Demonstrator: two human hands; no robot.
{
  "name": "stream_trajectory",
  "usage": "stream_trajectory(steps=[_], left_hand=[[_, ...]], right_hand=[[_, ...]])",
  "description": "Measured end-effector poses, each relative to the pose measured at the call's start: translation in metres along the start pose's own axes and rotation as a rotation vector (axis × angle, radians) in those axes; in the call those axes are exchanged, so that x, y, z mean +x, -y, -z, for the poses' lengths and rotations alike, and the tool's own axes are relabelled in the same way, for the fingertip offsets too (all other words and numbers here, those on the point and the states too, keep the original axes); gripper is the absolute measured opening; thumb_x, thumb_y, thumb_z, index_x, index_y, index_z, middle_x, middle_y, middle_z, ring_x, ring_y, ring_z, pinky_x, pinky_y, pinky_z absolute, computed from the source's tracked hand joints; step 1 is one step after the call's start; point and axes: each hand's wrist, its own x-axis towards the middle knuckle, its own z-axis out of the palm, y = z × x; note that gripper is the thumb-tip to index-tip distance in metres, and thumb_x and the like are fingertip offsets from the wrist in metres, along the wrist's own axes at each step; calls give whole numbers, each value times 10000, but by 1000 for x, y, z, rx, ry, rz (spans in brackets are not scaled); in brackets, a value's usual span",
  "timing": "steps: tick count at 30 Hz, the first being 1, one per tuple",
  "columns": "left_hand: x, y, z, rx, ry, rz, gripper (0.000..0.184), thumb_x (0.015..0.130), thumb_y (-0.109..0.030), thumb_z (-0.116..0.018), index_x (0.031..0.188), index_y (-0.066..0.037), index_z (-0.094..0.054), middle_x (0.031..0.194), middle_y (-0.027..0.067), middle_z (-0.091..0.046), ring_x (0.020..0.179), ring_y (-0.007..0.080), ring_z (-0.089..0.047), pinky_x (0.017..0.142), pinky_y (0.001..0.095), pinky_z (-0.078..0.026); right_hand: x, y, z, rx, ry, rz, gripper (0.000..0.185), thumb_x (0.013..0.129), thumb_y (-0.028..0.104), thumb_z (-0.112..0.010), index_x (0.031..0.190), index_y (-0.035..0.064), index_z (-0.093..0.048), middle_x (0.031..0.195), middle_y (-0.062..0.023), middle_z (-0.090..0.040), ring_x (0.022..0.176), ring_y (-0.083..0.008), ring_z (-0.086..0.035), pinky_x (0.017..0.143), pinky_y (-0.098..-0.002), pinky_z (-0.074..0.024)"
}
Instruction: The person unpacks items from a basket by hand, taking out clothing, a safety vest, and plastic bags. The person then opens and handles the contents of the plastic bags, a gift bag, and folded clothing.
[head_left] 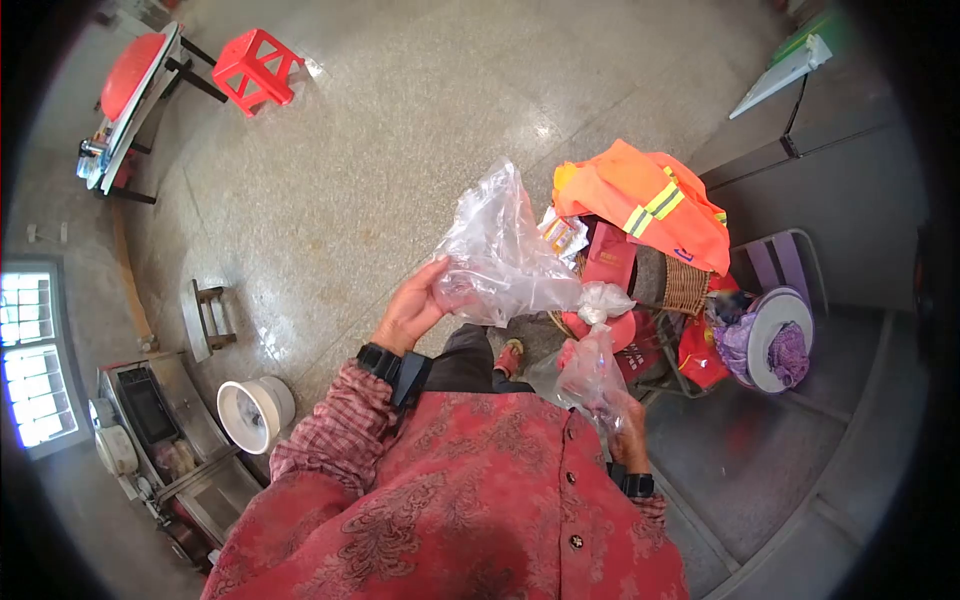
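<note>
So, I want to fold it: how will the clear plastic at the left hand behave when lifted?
Probably floppy, as the clear plastic lies in loose creases at the left hand. Likely light, since it looks thin and see-through. Its glossy surface might slip.

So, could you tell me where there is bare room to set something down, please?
The floor is bare in a wide patch between the red stool, wooden bench and clear bag in the left hand. It is crowded to the right, where the orange vest, wicker basket and purple hat sit close together.
</note>
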Motion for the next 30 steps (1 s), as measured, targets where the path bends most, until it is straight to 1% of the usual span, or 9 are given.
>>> stream_trajectory(steps=[3,9,11,14,17,20,21,24,30], left_hand=[[3,0,14,200,-180,-82,304,944,-233,-515,1152,-11,-528,1059,116,-612,953,270,-622,784,435,-552],[-8,3,9,142,-113,-103,277,947,-252,-519,1102,-25,-559,970,89,-615,830,218,-623,760,400,-556],[-14,7,11,111,-233,-193,276,948,-279,-521,1099,-54,-567,944,81,-603,793,191,-594,727,366,-542],[-15,1,54,-35,-336,-150,306,942,-329,-526,1109,-76,-570,921,73,-588,758,176,-556,688,346,-518],[-26,-1,91,-49,-501,-202,332,944,-375,-508,1080,-78,-568,900,80,-582,756,193,-548,664,355,-500],[-44,-7,103,-31,-330,-131,370,941,-422,-490,1043,-73,-556,867,95,-571,750,227,-545,677,387,-497],[-48,-3,106,8,-460,-160,414,922,-474,-495,1017,-75,-546,853,116,-570,752,245,-553,669,383,-496],[-59,0,113,96,-511,-80,476,887,-528,-523,1023,-72,-546,855,128,-573,732,241,-562,652,367,-498],[-67,14,99,76,-475,-70,504,851,-511,-596,1032,-44,-545,863,139,-582,728,241,-589,651,377,-520]], right_hand=[[3,-9,14,-36,24,34,173,866,108,-606,970,-30,-614,835,-74,-637,711,-163,-636,646,-267,-521],[-5,-6,13,-26,-18,-10,179,863,99,-608,985,-31,-615,839,-72,-634,706,-161,-633,638,-265,-514],[-6,-9,17,-16,-10,-23,169,861,80,-601,977,-42,-610,845,-89,-628,713,-180,-640,637,-267,-521],[-12,-13,21,13,26,27,172,851,73,-608,966,-55,-603,844,-111,-625,708,-200,-647,628,-268,-525],[-17,-10,19,-6,-56,-78,161,838,65,-617,947,-53,-602,822,-105,-624,738,-203,-652,634,-269,-524],[-9,-25,32,-7,-94,-94,150,827,68,-631,928,-40,-608,815,-83,-633,752,-191,-648,638,-268,-524],[-9,-25,35,-7,-95,-95,150,827,68,-631,928,-40,-608,815,-83,-633,752,-191,-648,638,-268,-524],[-10,-29,43,-132,-15,-34,153,828,91,-643,930,-20,-620,827,-60,-644,755,-165,-641,638,-264,-522],[-6,-44,58,49,-61,-72,190,832,99,-652,996,5,-632,889,-44,-648,755,-130,-632,634,-243,-515]])
